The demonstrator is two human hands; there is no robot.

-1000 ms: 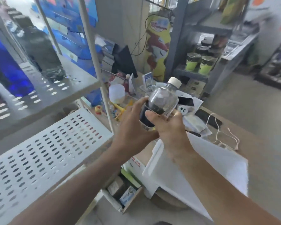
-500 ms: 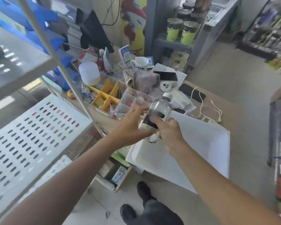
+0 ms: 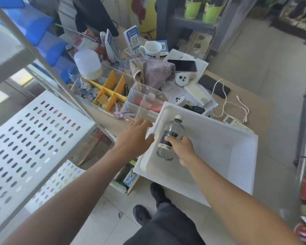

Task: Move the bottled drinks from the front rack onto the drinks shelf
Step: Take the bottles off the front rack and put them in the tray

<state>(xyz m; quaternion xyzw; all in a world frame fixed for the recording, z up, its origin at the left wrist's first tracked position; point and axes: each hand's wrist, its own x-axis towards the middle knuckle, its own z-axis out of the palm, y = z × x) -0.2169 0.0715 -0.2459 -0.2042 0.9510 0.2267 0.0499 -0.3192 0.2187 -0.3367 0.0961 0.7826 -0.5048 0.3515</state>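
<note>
- The right hand (image 3: 181, 150) has its grip wrapped round the lower body of the one clear plastic bottle with a white cap and dark label (image 3: 171, 137), held inside the white rectangular plastic tub (image 3: 237, 156) on the worktop (image 3: 265, 110).
- The left hand (image 3: 133, 137) hovers with a loose, empty grip just beside the tub's near-left rim.
- To do this well, the person should probably keep the bottle upright, lower it to the tub floor, then let go.
- Counted: one bottle, one tub, two dark phones, one white mug (image 3: 153, 50).
- The white perforated metal shelf (image 3: 30, 138) on the left carries no bottle in view.
</note>
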